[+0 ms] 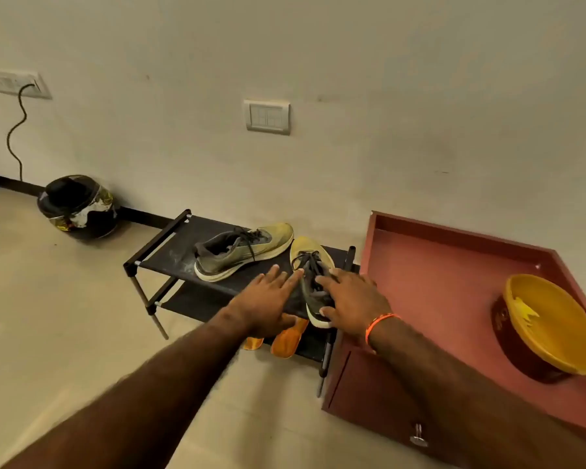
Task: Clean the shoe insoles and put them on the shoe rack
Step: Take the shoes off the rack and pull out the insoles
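A black two-tier shoe rack (170, 247) stands against the wall. Two yellow-grey sneakers sit on its top shelf: one shoe (241, 250) lies sideways at the left, the other shoe (310, 265) points toward the wall at the right. Two orange insoles (286, 340) lie on the lower shelf, partly hidden under my left hand. My left hand (268, 299) hovers open, fingers spread, just left of the right shoe. My right hand (352, 299) rests on that shoe's right side and heel, fingers spread over it.
A reddish-brown cabinet (437, 286) stands right of the rack, with a yellow bowl (548, 326) on its top. A dark helmet (77, 206) sits on the floor by the wall at the left. Beige floor stretches in front of the rack.
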